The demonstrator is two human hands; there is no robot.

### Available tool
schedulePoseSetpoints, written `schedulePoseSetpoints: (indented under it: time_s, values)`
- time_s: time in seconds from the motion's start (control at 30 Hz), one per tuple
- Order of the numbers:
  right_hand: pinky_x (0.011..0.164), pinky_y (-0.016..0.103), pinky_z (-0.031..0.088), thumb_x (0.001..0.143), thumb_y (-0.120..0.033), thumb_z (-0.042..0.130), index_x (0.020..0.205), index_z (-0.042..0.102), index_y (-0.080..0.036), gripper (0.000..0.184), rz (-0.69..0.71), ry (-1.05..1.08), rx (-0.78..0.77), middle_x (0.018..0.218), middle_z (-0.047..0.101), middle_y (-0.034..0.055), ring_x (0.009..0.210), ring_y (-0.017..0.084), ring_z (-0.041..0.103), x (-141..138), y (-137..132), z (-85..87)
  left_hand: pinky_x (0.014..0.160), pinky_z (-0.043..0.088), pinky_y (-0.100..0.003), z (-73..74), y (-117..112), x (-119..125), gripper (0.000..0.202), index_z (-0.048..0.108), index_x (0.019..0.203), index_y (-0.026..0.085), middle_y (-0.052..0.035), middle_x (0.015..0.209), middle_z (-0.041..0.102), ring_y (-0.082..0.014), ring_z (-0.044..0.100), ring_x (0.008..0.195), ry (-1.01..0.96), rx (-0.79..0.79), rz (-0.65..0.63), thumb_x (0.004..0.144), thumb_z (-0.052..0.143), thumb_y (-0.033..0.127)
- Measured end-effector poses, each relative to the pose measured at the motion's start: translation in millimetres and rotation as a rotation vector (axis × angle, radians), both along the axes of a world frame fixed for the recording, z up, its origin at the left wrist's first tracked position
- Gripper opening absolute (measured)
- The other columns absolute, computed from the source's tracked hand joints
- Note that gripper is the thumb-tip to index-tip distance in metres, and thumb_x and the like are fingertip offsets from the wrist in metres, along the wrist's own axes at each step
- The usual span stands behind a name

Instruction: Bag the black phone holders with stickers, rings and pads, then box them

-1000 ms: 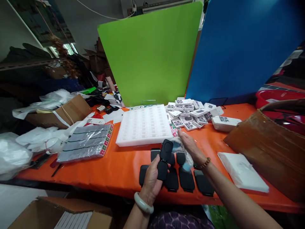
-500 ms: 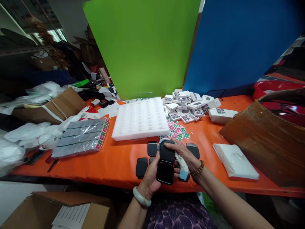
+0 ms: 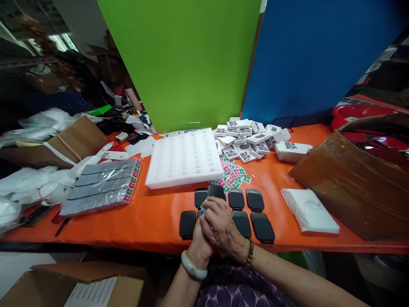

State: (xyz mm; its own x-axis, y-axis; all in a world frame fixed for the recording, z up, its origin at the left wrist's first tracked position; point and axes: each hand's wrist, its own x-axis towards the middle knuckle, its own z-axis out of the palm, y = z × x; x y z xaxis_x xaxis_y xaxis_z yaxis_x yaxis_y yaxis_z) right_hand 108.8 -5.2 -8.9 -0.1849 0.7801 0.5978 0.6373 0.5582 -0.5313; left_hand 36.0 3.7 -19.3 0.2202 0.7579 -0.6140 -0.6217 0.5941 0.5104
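Note:
My right hand (image 3: 221, 224) is closed over my left hand (image 3: 200, 241) near the table's front edge. Between them shows a small blue edge of a cloth (image 3: 203, 210), pinched under my right fingers. The left fingers are curled and mostly covered, so what they hold is hidden. Just beyond my knuckles stands out a flat black case (image 3: 217, 192), its lower part covered; whether it is held or lies on the table I cannot tell. Several like black cases lie around in two rows, among them one at the left (image 3: 188, 224) and one at the right (image 3: 262, 227).
Behind the cases are a white foam tray (image 3: 185, 162), scattered red and green cards (image 3: 234, 172) and a heap of small white boxes (image 3: 246, 140). A plastic-wrapped stack (image 3: 102, 185) lies left; a white packet (image 3: 309, 211) and large carton (image 3: 354, 183) stand right, on the orange table (image 3: 153, 221).
My hands have come together, and the open black case seen in my left hand is now largely covered. The white and blue cloth is bunched up under my right hand. The view shifted slightly.

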Motion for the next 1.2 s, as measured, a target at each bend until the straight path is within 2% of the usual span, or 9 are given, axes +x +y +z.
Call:
schedulePoseSetpoints:
  time_s: [0.17, 0.3, 0.4, 0.57, 0.63, 0.8, 0.93, 1.03, 1.2]
  values:
    - [0.092, 0.044, 0.041, 0.092, -0.022, 0.042, 0.082, 0.054, -0.019, 0.016, -0.125, -0.014, -0.019, 0.101, 0.059, 0.0125, 0.107, 0.026, 0.051, 1, 40, -8.1, 0.072, 0.054, -0.028, 5.5, -5, 9, 0.026, 0.063, 0.087, 0.012, -0.0077, 0.081, 0.069, -0.0176, 0.066, 0.081, -0.023, -0.039, 0.143, 0.093, 0.046, 0.031]
    - [0.072, 0.036, 0.045, 0.091, -0.030, 0.042, 0.076, 0.050, -0.021, 0.020, -0.200, 0.145, -0.217, 0.080, 0.056, 0.0057, 0.075, 0.021, 0.052, 38, 80, -3.5, 0.054, 0.050, -0.027, 15.0, -14, 2, 0.036, 0.064, 0.089, 0.010, -0.0097, 0.073, 0.068, -0.0176, 0.063, 0.062, -0.017, -0.025, -0.045, 0.090, 0.050, 0.043]
    - [0.064, 0.031, 0.043, 0.080, -0.042, 0.057, 0.073, 0.051, -0.021, 0.023, -0.261, 0.420, -0.453, 0.072, 0.054, 0.0004, 0.066, 0.017, 0.051, 75, 90, -2.2, 0.049, 0.046, -0.025, 22.8, -17, -6, 0.048, 0.064, 0.088, 0.008, -0.0125, 0.071, 0.067, -0.0178, 0.061, 0.059, -0.154, -0.101, -0.164, 0.091, 0.042, 0.051]
    - [0.060, 0.027, 0.042, 0.076, -0.056, 0.059, 0.080, 0.063, -0.017, 0.039, 0.171, 0.645, -0.964, 0.070, 0.062, 0.0007, 0.062, 0.014, 0.053, 101, 62, 5.3, 0.051, 0.044, -0.025, 22.0, -7, -12, 0.056, 0.064, 0.085, 0.005, -0.0133, 0.074, 0.065, -0.0172, 0.061, 0.062, -0.311, -0.159, -0.209, 0.092, 0.035, 0.053]
    - [0.060, 0.027, 0.044, 0.071, -0.052, 0.066, 0.081, 0.065, -0.016, 0.038, 0.274, 0.674, -1.053, 0.072, 0.065, 0.0014, 0.062, 0.014, 0.056, 96, 50, 6.7, 0.052, 0.044, -0.025, 16.5, -5, -10, 0.056, 0.063, 0.084, 0.006, -0.0132, 0.074, 0.065, -0.0172, 0.060, 0.061, -0.304, -0.182, -0.219, 0.092, 0.036, 0.054]
    - [0.058, 0.026, 0.046, 0.071, -0.040, 0.069, 0.084, 0.066, -0.017, 0.027, 0.142, 0.670, -0.889, 0.073, 0.066, 0.0010, 0.062, 0.014, 0.058, 77, 35, 7.6, 0.051, 0.043, -0.026, 4.9, -8, -6, 0.048, 0.062, 0.089, 0.010, -0.0114, 0.074, 0.066, -0.0187, 0.061, 0.059, -0.259, -0.230, -0.181, 0.091, 0.039, 0.052]
    - [0.066, 0.028, 0.047, 0.085, -0.027, 0.057, 0.086, 0.067, -0.020, 0.011, 0.144, 0.268, -0.417, 0.079, 0.066, 0.0034, 0.073, 0.017, 0.059, 55, 13, 11.9, 0.056, 0.047, -0.026, -1.4, -7, -13, 0.034, 0.058, 0.074, 0.014, -0.0051, 0.066, 0.064, -0.0148, 0.060, 0.057, -0.246, -0.283, 0.065, 0.094, 0.043, 0.038]
    - [0.065, 0.028, 0.047, 0.091, -0.016, 0.044, 0.093, 0.065, -0.021, 0.021, 0.269, -0.071, -0.146, 0.079, 0.066, 0.0055, 0.071, 0.017, 0.058, 37, -13, 7.8, 0.065, 0.051, -0.026, -6.6, -5, -23, 0.037, 0.055, 0.063, 0.014, -0.0032, 0.062, 0.060, -0.0121, 0.058, 0.057, -0.246, -0.265, 0.198, 0.094, 0.042, 0.029]
    - [0.068, 0.029, 0.051, 0.090, -0.008, 0.038, 0.112, 0.058, -0.017, 0.032, 0.348, -0.271, -0.120, 0.090, 0.066, 0.0098, 0.078, 0.019, 0.060, 23, -34, -2.9, 0.068, 0.054, -0.032, -12.6, -4, -39, 0.047, 0.054, 0.056, 0.015, -0.0052, 0.061, 0.059, -0.0152, 0.060, 0.060, -0.253, -0.204, 0.169, 0.094, 0.036, 0.036]
